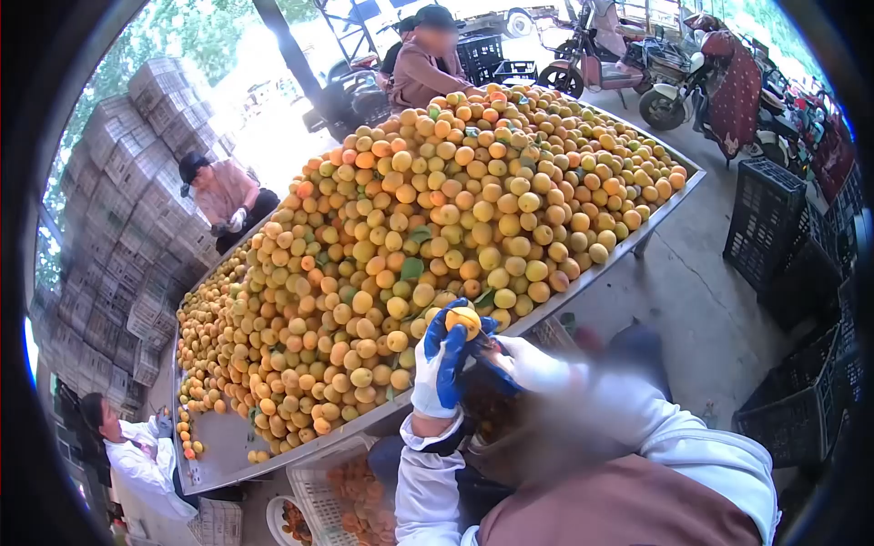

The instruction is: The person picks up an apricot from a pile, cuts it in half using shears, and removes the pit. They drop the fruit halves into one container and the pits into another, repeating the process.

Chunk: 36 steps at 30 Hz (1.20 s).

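Observation:
My left hand, in a white glove with blue-coated fingers, is closed around a yellow-orange apricot just over the near edge of the table. Close beside it, my right hand wears a similar glove. Its fingers are bent near the underside of that fruit, and whatever they grip is dark and too small to make out. Beyond both hands, a large heap of apricots with a few green leaves covers most of a metal-rimmed table.
A white plastic crate with orange pieces stands below the table, beside a white bucket. Black crates line the right side. Other people stand around the table: one at the far side, two on the left. Stacked crates rise behind.

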Available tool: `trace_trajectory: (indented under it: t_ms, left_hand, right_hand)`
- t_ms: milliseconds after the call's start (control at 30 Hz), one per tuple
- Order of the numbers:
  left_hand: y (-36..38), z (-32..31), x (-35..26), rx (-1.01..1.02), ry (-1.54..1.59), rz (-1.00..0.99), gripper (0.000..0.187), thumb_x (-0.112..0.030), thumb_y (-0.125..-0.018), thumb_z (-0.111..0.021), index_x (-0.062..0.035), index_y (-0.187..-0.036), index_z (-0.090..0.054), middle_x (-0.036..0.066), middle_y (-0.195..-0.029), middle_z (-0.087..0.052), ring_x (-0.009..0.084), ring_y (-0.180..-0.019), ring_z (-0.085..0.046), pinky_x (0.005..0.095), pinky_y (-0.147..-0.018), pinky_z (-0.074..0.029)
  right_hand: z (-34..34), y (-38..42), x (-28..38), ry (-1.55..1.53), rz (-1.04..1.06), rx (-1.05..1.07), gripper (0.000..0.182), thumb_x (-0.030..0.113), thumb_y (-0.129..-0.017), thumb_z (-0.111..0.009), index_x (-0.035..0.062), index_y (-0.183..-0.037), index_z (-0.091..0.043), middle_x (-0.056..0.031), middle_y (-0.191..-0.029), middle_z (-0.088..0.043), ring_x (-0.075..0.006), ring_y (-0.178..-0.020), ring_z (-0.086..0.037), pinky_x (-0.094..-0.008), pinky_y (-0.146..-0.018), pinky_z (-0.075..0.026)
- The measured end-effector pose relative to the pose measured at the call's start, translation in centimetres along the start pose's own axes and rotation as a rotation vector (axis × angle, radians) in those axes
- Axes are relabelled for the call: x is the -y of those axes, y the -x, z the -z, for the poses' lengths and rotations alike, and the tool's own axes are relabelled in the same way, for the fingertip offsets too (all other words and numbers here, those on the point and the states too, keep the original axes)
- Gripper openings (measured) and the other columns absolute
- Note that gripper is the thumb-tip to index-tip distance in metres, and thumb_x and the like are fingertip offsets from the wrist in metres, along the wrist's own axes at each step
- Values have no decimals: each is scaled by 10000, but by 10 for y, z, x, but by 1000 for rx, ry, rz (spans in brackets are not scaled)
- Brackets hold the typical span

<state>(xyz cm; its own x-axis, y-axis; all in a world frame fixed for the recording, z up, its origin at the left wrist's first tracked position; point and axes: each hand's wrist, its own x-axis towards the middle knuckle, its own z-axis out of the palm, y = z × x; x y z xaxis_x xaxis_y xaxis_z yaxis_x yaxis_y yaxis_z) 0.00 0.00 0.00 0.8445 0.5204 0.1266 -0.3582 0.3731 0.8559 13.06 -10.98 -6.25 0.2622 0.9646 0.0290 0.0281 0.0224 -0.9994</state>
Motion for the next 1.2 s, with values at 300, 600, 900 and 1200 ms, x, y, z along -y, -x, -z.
trace_trajectory:
  t_ms: [300,600,900,1200]
  left_hand:
    - [-2,-3,-4,-82,-380,-149,504,-61,-914,-658,54,-1371,-481,159,-1135,-652,227,-1030,-660,333,-935,-524]
    - [-2,-4,-12,-131,-250,-35,427,-126,-936,-665,67,-1293,-532,159,-1034,-681,264,-942,-704,363,-853,-581]
    - [4,-6,-4,-16,54,-29,481,-169,-966,-619,62,-1362,-474,204,-1143,-664,312,-1014,-685,407,-914,-560]
    - [-4,-12,5,4,55,-191,563,-227,-948,-635,39,-1388,-406,244,-1312,-566,384,-1149,-620,499,-1008,-512]
  right_hand:
    - [-16,2,14,349,273,-225,125,136,-940,-642,21,-948,-592,-173,-783,-633,-367,-694,-615,-392,-635,-481]
    - [-23,14,47,-346,-312,59,269,331,-1044,-499,115,-891,-546,32,-630,-468,-90,-477,-449,-256,-444,-332]
    - [-23,17,43,-661,-433,213,315,458,-1010,-525,146,-1019,-485,24,-605,-442,-88,-397,-426,-228,-333,-309]
    - [-31,10,26,145,122,-197,247,223,-959,-634,-10,-1038,-646,-171,-837,-684,-266,-762,-662,-362,-718,-508]
